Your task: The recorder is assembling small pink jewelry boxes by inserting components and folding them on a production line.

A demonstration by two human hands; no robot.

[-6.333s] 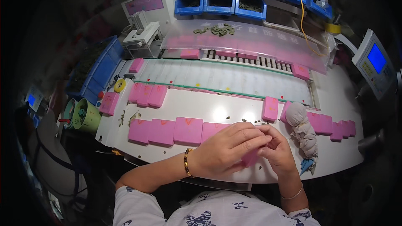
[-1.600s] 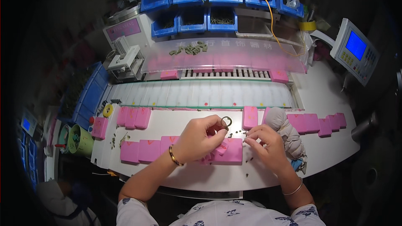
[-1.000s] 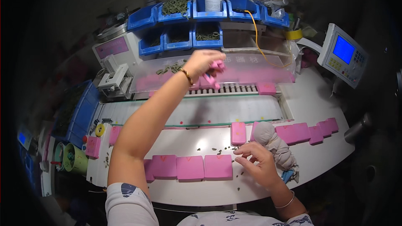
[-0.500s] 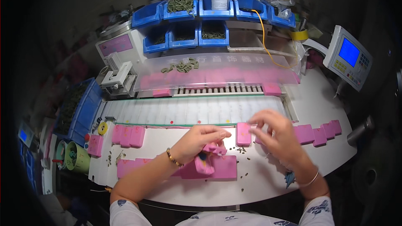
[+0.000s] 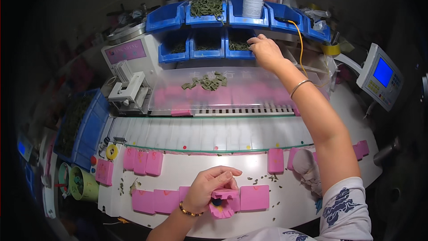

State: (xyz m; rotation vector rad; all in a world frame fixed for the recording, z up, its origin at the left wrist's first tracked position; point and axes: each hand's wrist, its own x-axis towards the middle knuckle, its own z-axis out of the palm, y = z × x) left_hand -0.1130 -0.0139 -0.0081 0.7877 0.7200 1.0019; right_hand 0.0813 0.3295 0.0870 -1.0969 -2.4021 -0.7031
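White worktop (image 5: 178, 165), blue bins (image 5: 237, 54) above, dim room (image 5: 89, 11)

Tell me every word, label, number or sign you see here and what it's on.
I won't copy wording, but writing shows on:
Spray can: printed lettering.
Clear cover: large pale characters.
Purple panel: pale lettering, partly blurred.
Pink blocks: orange-red marks.
Blue-screened control panel: markings too small to read.
Pink mold in the left hand: none readable.
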